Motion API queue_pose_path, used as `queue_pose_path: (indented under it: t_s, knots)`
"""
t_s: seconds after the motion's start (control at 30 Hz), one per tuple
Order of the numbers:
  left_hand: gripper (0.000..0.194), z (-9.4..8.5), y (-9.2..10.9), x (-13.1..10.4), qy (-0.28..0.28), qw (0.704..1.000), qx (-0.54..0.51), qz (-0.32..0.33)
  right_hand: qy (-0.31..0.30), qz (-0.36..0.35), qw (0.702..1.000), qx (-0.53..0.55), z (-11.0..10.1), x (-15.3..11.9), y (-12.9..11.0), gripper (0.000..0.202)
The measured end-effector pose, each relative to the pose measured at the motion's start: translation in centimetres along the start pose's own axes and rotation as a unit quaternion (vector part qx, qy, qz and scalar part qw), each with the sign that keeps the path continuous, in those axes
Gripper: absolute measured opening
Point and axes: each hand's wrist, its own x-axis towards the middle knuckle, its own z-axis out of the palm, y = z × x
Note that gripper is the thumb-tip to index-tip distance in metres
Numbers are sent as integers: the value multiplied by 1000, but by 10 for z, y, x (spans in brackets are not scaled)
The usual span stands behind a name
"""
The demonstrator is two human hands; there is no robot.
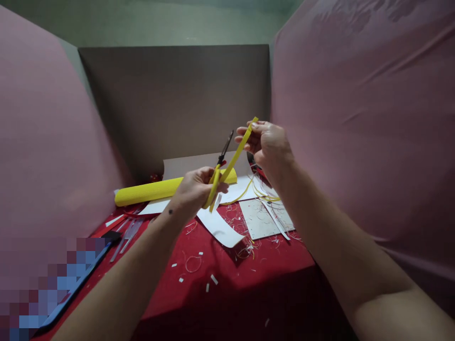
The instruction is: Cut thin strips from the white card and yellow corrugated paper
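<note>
My left hand (195,189) is closed around a pair of scissors (226,147), whose dark blades point up and away. A narrow yellow corrugated paper strip (234,157) runs from beside the left fingers up to my right hand (272,142). The right thumb and fingers pinch the strip near its upper end. Its lower part passes at the left hand, where yellow overlaps the scissors' handle and the two are hard to tell apart. Behind the left hand lies a roll of yellow corrugated paper (151,191). Both hands are held above the table.
On the red table cloth (170,293) lie a curled white paper piece (222,229), a pale board (265,220), thin yellow strips (245,192) and many scraps. Clear plastic strips (130,234) lie at left. Pink walls (362,118) flank both sides; a grey-brown panel (177,104) stands behind.
</note>
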Motion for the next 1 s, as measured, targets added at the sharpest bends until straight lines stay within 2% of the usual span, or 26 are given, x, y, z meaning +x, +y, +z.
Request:
queue_pose_path:
  t_s: [0.07,0.13,0.27,0.57,0.67,0.77,0.83,0.9,1.0]
  knots:
    - [18,-12,-6,-2,11,999,27,-17,-3,7,1000,7,-6,-4,11,8]
    - [16,-29,-15,-2,-25,997,62,-50,-4,21,1000,20,-12,-8,25,10]
    - [22,-56,-35,-1,-13,993,100,-57,-16,48,997,56,-20,-14,54,10]
    - [23,-88,-70,2,38,981,147,-119,17,97,987,124,-27,-15,97,4]
    - [23,-92,-85,4,41,985,113,-127,32,108,986,119,-35,-13,112,6]
    - [20,-87,-93,3,39,986,85,-136,36,140,983,109,-39,-19,131,12]
    - [17,-82,-94,3,31,987,82,-134,9,182,979,94,-39,-28,143,14]
    - [17,-76,-94,3,26,989,69,-128,-44,225,970,76,-36,-39,153,14]
    - [18,-67,-93,3,31,991,46,-121,-105,262,957,67,-28,-52,159,12]
